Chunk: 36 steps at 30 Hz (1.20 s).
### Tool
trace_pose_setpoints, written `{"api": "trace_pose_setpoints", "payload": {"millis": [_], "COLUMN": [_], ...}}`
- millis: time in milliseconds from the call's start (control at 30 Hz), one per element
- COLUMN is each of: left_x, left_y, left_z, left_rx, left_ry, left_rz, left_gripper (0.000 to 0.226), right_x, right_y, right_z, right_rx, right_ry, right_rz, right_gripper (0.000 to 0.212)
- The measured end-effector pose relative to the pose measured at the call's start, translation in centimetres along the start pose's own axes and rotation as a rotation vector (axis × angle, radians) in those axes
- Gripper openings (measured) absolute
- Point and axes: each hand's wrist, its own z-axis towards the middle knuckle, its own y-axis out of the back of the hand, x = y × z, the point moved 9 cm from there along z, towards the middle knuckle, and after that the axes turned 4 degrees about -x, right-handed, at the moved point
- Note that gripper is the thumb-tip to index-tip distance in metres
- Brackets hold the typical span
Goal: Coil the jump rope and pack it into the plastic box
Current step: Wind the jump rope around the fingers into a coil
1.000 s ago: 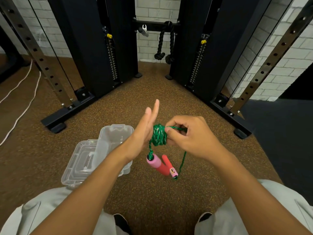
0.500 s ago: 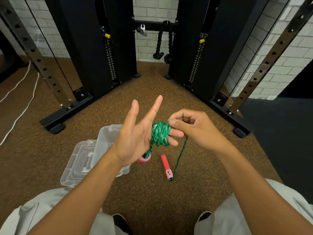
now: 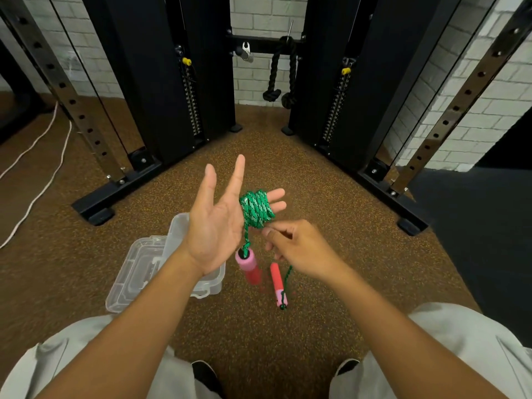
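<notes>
— Green rope [image 3: 257,208] is where?
— Coiled around two fingers of the left hand [image 3: 214,223], palm open, fingers spread. Two handles hang below.
— And the right hand [image 3: 299,249]?
— It pinches the rope's loose end. The box [image 3: 138,272] lies open on the floor.

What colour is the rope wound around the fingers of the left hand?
Green with lighter flecks, a braided pattern; the rope shows best in the head view.

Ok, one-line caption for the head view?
Left hand wears the green rope coil; right hand feeds rope, open plastic box below.
</notes>
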Motion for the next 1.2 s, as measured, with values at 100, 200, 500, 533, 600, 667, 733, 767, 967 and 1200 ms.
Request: {"api": "trace_pose_setpoints", "payload": {"millis": [100, 200, 500, 533, 600, 667, 733, 767, 967, 1200], "left_x": [0.3, 0.0, -0.4, -0.4, -0.3, 0.0, 0.5, 0.9, 2.5, 2.4], "left_y": [0.6, 1.2, 1.7, 1.9, 2.1, 1.9, 1.4, 1.2, 0.7, -2.6], "left_z": [0.3, 0.6, 1.3, 1.3, 1.4, 1.4, 1.3, 1.2, 0.8, -0.5], "left_rx": [-0.039, -0.081, -0.143, -0.15, -0.158, -0.146, -0.126, -0.106, -0.016, 0.176], "left_ry": [0.0, -0.014, -0.055, -0.057, -0.048, -0.027, 0.0, 0.012, 0.102, 0.198], "left_rz": [0.041, 0.03, 0.028, 0.031, 0.083, 0.2, 0.323, 0.366, 0.468, 0.291], "left_gripper": [0.069, 0.068, 0.065, 0.065, 0.066, 0.068, 0.067, 0.065, 0.067, 0.083], "right_x": [0.7, 1.5, 4.4, 4.6, 5.1, 5.8, 6.6, 6.8, 6.5, 4.9], "right_y": [-0.4, -0.9, 0.9, 0.7, 0.9, 2.0, 3.3, 3.8, 5.8, 7.1], "right_z": [-0.3, -0.9, -2.0, -2.2, -2.3, -2.2, -2.2, -2.2, -2.0, -1.2], "right_rx": [0.028, 0.099, 0.07, 0.081, 0.076, 0.017, -0.053, -0.074, -0.11, -0.192], "right_ry": [0.077, 0.14, 0.269, 0.279, 0.301, 0.346, 0.392, 0.403, 0.368, 0.328], "right_rz": [-0.141, -0.21, -0.28, -0.31, -0.352, -0.368, -0.391, -0.39, -0.345, -0.281], "right_gripper": [0.033, 0.035, 0.031, 0.032, 0.028, 0.026, 0.027, 0.026, 0.014, 0.009]}}
